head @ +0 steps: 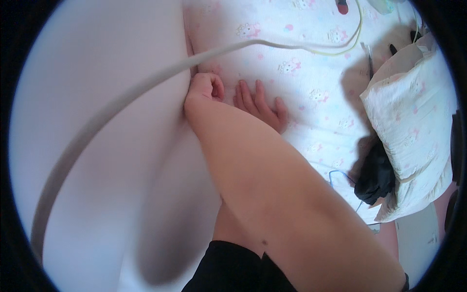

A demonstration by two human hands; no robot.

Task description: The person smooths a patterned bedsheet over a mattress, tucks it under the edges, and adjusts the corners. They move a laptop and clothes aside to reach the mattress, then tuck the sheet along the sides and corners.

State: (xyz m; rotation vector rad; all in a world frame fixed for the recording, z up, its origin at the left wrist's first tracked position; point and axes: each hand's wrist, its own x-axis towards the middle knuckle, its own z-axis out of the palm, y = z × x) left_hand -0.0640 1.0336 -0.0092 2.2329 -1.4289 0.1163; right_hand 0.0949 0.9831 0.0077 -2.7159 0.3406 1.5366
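Observation:
My left hand (pixel 259 106) rests on a white bed sheet (pixel 310 76) printed with small pink cartoon figures, its fingers apart and nothing visible in it. Its forearm passes beneath my right forearm, so the wrist is hidden. Farther left, my right hand (pixel 207 87) is curled in the narrow gap where the sheet meets a smooth pale surface (pixel 109 164), perhaps a wall. Its fingertips are partly hidden, so whether they pinch any cloth cannot be told. Above both hands, a grey-white cable (pixel 157 75) arcs across the view.
A bulky pillow or folded bedding (pixel 412 135) in similar fabric lies at the right, with crumpled black cloth (pixel 375 175) and a thin blue cord (pixel 337 171) beside it. A slim metallic item (pixel 370 62) and a red-and-black item (pixel 342 7) are near the top right.

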